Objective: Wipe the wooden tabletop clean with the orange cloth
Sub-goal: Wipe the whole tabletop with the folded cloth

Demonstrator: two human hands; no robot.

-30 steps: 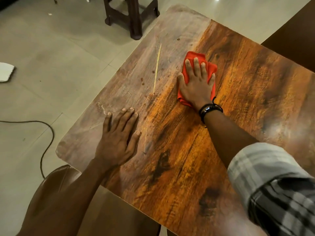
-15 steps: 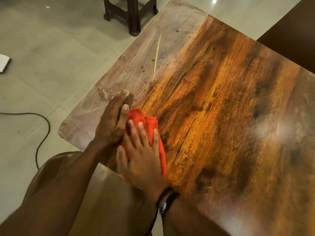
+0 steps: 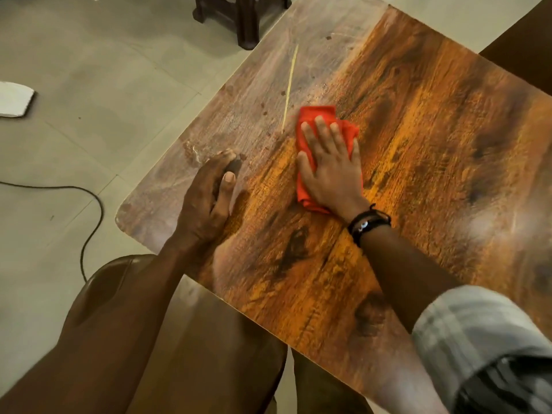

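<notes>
Orange cloth point(image 3: 316, 116) looks soft and floppy (bunches easy), so right hand point(image 3: 331, 171) presses it flat, fingers spread, while left hand point(image 3: 209, 201) rests empty on the surface point(image 3: 433, 150).

orange cloth point(image 3: 313, 118) mostly under right hand point(image 3: 331, 171), tabletop point(image 3: 433, 144) cropped at right, left hand point(image 3: 206, 198) fingers perhaps tucked beneath

Dark stool point(image 3: 242, 16), black cable point(image 3: 74, 188) & white obj point(image 3: 15, 98) on floor point(image 3: 89, 70).

right hand point(image 3: 331, 174) and orange cloth point(image 3: 313, 116) slid forward from the near edge of the table point(image 3: 433, 150), left hand point(image 3: 206, 201) no longer touching the grip, now apart to its left, tipped on edge, flat a second ago
</notes>
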